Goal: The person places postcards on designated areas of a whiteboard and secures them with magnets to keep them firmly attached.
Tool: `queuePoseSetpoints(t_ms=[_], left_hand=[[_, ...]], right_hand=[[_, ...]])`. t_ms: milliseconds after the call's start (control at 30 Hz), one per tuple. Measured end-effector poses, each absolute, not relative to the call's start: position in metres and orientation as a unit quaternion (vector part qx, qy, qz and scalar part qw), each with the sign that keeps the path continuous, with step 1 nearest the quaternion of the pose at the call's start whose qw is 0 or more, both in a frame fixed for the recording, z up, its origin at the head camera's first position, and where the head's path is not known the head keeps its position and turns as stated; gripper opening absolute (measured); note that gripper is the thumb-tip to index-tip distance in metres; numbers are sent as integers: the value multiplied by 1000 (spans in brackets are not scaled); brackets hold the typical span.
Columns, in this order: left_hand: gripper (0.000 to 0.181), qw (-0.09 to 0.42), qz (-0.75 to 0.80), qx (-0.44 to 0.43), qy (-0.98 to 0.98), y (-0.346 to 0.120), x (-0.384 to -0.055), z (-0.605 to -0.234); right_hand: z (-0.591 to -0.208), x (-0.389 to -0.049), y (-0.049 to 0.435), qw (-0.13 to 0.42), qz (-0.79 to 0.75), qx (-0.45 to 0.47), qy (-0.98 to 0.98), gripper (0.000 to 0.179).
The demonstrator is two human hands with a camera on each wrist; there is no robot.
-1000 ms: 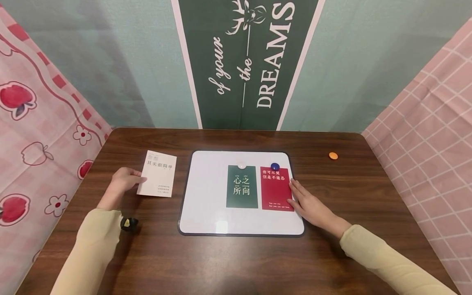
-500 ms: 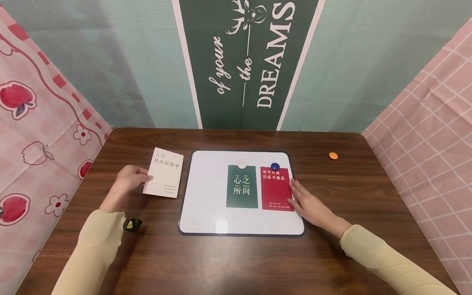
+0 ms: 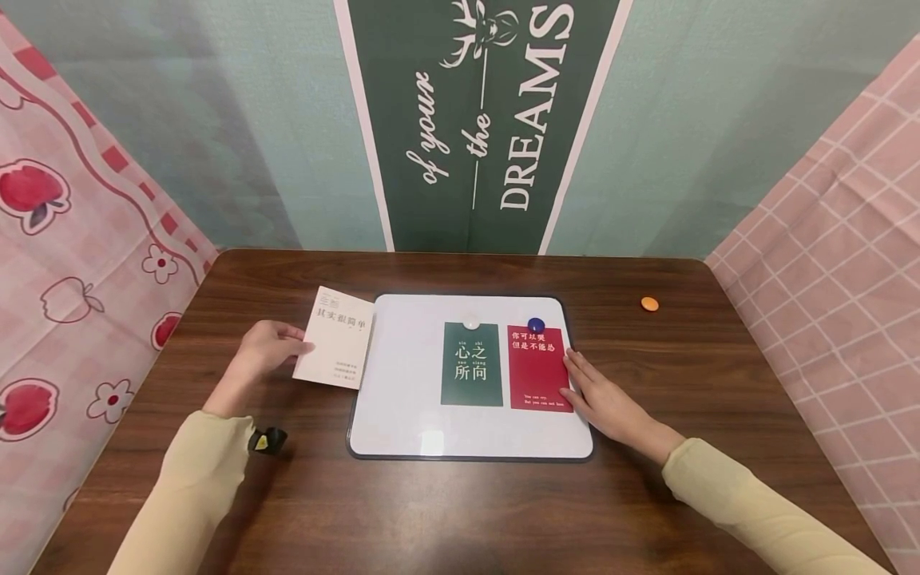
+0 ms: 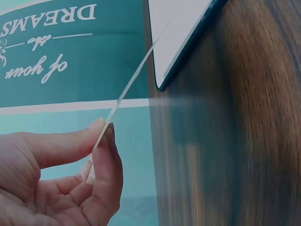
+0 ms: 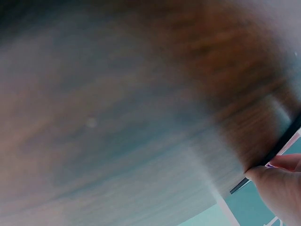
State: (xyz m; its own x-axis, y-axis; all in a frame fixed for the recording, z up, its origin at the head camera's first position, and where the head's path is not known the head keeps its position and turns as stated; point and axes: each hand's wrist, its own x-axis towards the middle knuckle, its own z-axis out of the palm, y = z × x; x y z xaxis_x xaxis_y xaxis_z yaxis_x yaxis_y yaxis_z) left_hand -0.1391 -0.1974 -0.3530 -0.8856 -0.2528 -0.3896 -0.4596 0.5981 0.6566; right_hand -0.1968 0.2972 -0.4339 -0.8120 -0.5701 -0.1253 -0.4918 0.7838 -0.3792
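My left hand [image 3: 269,351] pinches the left edge of a white card [image 3: 334,339] with dark printed characters. In the left wrist view the card [image 4: 127,89] appears edge-on, between the thumb and a bent finger, raised off the table. Its right edge overlaps the left border of a whiteboard [image 3: 402,415] in the head view. At the board's right edge rests my right hand [image 3: 604,395], its fingers extended and touching the side of a red card [image 3: 535,371]. A blue round magnet [image 3: 536,325] sits on that card's top. Left of it lies a green card [image 3: 472,383] under a white magnet [image 3: 470,321].
An orange round magnet [image 3: 650,303] lies on the brown wooden table [image 3: 460,519] at the back right. Printed cloths hang behind the table and on both sides. A black strap with a small device [image 3: 267,441] shows at the left sleeve.
My left hand has carried the white card to the right, from beside the whiteboard to over its left border. The right hand and the cards on the board stay where they were.
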Motion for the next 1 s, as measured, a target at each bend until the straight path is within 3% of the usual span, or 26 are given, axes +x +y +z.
queuePoseSetpoints(t_ms=[1000], left_hand=[[33,148,469,-190,850,-163,-149,-373]], right_hand=[[-434,-197,298,117,-164,-283,938,71]])
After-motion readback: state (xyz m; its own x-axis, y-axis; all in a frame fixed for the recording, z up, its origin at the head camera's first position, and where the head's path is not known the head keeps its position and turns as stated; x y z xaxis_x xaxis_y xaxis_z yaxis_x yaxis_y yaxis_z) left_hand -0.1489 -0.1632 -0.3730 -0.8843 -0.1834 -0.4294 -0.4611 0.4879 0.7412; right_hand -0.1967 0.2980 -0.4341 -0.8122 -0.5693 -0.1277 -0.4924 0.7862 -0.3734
